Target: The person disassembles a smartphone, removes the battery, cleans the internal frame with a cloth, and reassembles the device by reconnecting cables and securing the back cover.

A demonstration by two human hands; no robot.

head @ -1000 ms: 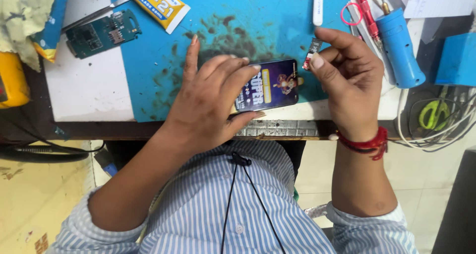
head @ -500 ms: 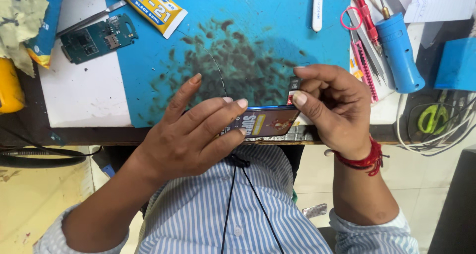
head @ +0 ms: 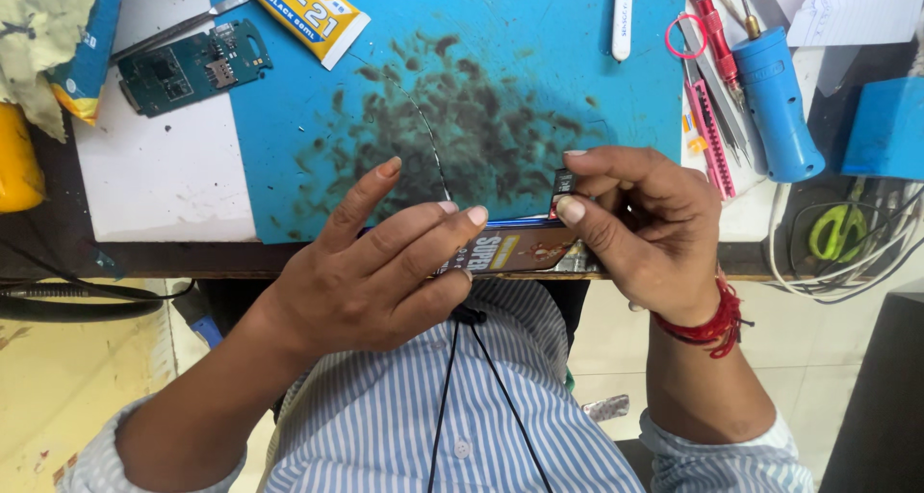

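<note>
Both my hands hold a smartphone (head: 520, 249) with a lit colourful screen, tilted almost edge-on at the near edge of the blue work mat (head: 500, 60). My left hand (head: 385, 272) wraps its left side, index finger raised over the mat. My right hand (head: 635, 228) grips the phone's right end and pinches a small dark part (head: 563, 183) between thumb and fingertips, just above the phone's top corner. A red thread bracelet sits on my right wrist.
On the mat lie a dark stained patch (head: 462, 127), a yellow glue tube (head: 303, 12) and a white pry stick (head: 623, 16). A green circuit board (head: 192, 67) rests on white paper at left. A blue tool (head: 775, 98), red screwdriver (head: 712, 26) and cables (head: 847, 243) lie at right.
The phone came off the mat toward my body and tilted from face-up to nearly edge-on. Both hands moved nearer with it; my right hand keeps the small dark part at the phone's corner.
</note>
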